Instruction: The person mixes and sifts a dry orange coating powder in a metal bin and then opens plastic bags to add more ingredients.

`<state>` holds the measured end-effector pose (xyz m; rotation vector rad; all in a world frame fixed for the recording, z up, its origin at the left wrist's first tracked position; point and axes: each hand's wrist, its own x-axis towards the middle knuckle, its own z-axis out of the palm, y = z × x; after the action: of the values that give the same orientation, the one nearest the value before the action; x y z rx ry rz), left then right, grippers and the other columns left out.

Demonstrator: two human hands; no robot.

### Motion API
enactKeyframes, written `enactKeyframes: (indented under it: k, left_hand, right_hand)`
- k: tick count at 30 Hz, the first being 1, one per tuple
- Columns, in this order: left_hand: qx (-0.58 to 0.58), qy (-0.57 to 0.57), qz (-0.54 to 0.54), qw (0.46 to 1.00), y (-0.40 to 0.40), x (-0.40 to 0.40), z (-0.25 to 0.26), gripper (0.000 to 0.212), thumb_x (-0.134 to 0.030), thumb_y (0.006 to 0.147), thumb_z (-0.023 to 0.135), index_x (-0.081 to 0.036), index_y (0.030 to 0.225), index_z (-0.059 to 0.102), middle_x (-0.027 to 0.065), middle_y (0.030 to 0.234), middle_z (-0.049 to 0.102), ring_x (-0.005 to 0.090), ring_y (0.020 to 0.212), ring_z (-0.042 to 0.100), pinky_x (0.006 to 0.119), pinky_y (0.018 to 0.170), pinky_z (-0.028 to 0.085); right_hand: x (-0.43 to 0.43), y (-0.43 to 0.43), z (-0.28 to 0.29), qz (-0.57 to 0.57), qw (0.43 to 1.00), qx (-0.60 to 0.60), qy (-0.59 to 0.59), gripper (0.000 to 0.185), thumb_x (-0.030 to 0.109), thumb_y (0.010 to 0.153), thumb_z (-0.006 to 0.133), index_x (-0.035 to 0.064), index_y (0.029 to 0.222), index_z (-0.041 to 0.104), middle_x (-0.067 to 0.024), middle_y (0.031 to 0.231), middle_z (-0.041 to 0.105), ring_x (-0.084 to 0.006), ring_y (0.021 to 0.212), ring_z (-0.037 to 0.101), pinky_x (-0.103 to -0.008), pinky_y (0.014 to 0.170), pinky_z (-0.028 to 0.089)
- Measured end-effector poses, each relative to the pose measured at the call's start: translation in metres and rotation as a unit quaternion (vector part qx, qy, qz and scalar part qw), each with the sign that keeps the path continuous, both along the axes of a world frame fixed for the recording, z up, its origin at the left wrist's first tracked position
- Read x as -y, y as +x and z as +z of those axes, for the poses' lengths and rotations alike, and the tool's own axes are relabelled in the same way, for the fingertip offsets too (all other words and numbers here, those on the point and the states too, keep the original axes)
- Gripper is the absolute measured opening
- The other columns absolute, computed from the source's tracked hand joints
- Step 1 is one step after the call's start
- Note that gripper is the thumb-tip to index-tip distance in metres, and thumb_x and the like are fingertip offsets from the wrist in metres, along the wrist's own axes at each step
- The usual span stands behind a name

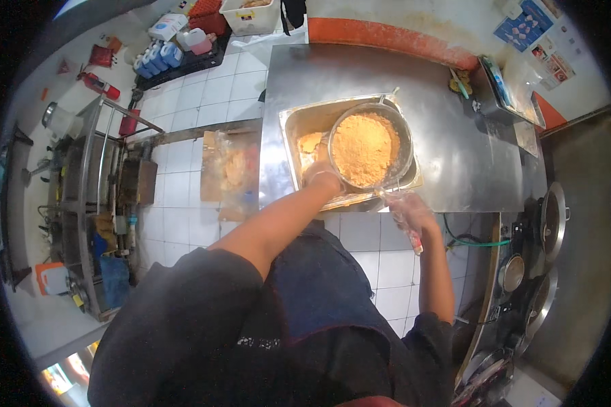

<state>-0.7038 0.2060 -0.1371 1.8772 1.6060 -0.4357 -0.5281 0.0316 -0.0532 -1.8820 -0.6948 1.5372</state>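
Observation:
A round metal sieve (410, 137) heaped with orange-yellow breading powder (365, 147) lies over a rectangular steel pan (287, 118). More of the powder shows in the pan at its left. My left hand (326, 170), in a clear plastic glove, is at the sieve's left side, its fingers partly hidden by the rim. With my right hand (412, 213), also in a clear glove, I grip the sieve's handle (416, 243), whose red and whitish end sticks out below my fist, at the front edge of the steel table (453, 168).
At the table's back right stand a metal box (504, 102) with plastic bags and a green-handled brush (460, 84). Flattened cardboard (211, 168) under plastic lies on the floor at left. Beyond is a metal rack (89, 203); pans with lids (554, 222) line the right.

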Motion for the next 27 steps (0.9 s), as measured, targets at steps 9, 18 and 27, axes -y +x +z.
enactKeyframes:
  k: [9,18,27]
  left_hand:
    - [0.006,-0.010,-0.093,0.996,-0.019,-0.049,0.011,0.028,-0.015,0.072,0.067,-0.005,0.098,0.073,0.0197,0.102,0.070,0.0321,0.091,0.069,0.041,0.078,0.055]
    - [0.005,0.191,-0.246,0.950,-0.022,-0.088,0.013,0.045,-0.028,0.071,0.077,-0.006,0.110,0.070,0.0182,0.117,0.065,0.0310,0.107,0.064,0.038,0.088,0.053]
    - [-0.008,0.112,-0.061,0.992,-0.003,-0.084,-0.030,0.054,-0.029,0.084,0.065,-0.013,0.134,0.052,0.0147,0.137,0.049,0.0316,0.126,0.049,0.042,0.097,0.047]
  right_hand:
    - [-0.005,0.002,0.006,0.010,1.000,-0.028,-0.006,0.029,0.028,0.085,0.066,0.0012,0.098,0.067,-0.0024,0.069,0.057,-0.0126,0.061,0.053,-0.0295,0.051,0.044]
    - [-0.005,-0.006,0.032,-0.053,0.989,-0.135,0.005,0.017,0.019,0.086,0.065,0.0020,0.088,0.063,0.0016,0.060,0.051,-0.0081,0.044,0.045,-0.0250,0.037,0.034]
    - [0.007,-0.008,0.060,-0.081,0.989,-0.127,-0.011,0.019,0.019,0.087,0.067,0.0039,0.082,0.058,0.0040,0.053,0.046,-0.0067,0.037,0.040,-0.0229,0.032,0.030]
